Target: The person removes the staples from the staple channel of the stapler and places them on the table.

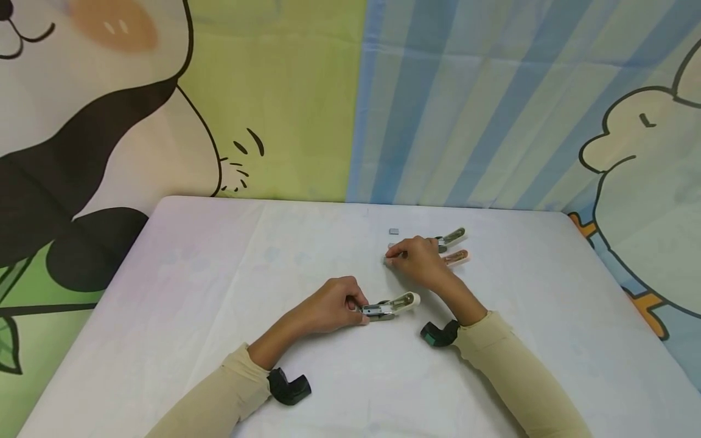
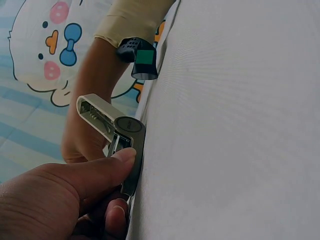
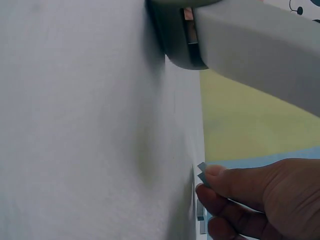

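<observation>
My left hand grips the front end of a small stapler on the table, thumb on its metal part. The stapler's white top cover is swung up and back, showing its hollow inside. Farther off and to the right, my right hand pinches a short grey strip of staples between thumb and finger. Just beyond that hand lie two more staplers, a greenish one and a pinkish one, both partly hidden by the hand.
A loose strip of staples lies beyond the right hand, with another strip nearer to it. White cloth covers the table. A patterned curtain hangs along the table's far edge. Each wrist carries a black camera.
</observation>
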Tool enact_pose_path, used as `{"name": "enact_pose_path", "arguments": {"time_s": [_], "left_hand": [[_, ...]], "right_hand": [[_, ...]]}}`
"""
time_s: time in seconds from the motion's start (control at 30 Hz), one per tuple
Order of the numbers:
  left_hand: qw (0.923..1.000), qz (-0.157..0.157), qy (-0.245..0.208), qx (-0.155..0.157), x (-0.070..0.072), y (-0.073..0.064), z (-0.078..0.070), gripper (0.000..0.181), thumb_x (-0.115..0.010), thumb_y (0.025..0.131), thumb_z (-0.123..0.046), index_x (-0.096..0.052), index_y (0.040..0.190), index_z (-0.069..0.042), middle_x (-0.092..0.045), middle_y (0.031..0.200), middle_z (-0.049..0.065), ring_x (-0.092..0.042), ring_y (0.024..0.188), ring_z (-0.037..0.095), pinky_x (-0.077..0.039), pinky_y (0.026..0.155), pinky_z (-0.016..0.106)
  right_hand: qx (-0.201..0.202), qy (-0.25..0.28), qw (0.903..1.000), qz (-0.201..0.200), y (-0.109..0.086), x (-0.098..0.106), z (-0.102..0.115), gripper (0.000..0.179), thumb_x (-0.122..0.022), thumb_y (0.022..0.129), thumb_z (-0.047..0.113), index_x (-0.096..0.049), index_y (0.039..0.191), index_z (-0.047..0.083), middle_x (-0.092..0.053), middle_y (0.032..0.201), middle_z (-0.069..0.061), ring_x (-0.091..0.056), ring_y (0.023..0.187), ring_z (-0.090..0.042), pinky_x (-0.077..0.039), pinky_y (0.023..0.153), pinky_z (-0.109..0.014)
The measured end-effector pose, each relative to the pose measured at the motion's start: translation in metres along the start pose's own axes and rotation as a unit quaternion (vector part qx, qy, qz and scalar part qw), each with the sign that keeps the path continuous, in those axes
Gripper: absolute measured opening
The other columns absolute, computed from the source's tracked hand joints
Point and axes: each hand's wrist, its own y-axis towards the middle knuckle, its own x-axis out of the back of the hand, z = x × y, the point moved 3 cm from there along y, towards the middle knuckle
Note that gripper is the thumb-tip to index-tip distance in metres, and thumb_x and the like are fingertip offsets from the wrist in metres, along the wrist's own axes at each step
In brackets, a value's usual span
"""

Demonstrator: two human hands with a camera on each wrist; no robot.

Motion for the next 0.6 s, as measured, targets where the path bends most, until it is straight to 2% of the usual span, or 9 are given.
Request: {"name": "enact_pose_path", "arguments": {"time_s": [0.2,0.6], "left_hand": [[1.0000,-0.002,-0.003,-0.005,0.0007,-0.0002,-0.0007,0.014,-0.081,0.079,-0.011,-0.074,0.091,-0.011,-0.055,0.082,-0.002,-0.051,0.072,0.009,-0.044,0.063,0.025],[1.0000,0.001,-0.005,-0.002,0.0002,0.0000,0.0005,0.014,-0.081,0.079,-0.012,-0.074,0.091,-0.011,-0.056,0.082,-0.003,-0.051,0.073,0.009,-0.044,0.064,0.025]], "right_hand": [[-0.002,-0.011,0.9999,0.008,0.0023,-0.0010,-0.0066,0.008,-0.074,0.088,0.016,-0.078,0.094,0.014,-0.073,0.095,0.000,-0.057,0.095,-0.025,-0.020,0.100,-0.057],[-0.010,-0.013,0.9997,0.021,0.0041,0.0018,-0.0114,0.009,-0.073,0.088,0.016,-0.078,0.096,0.014,-0.072,0.098,-0.002,-0.060,0.101,-0.029,-0.021,0.097,-0.060]]}}
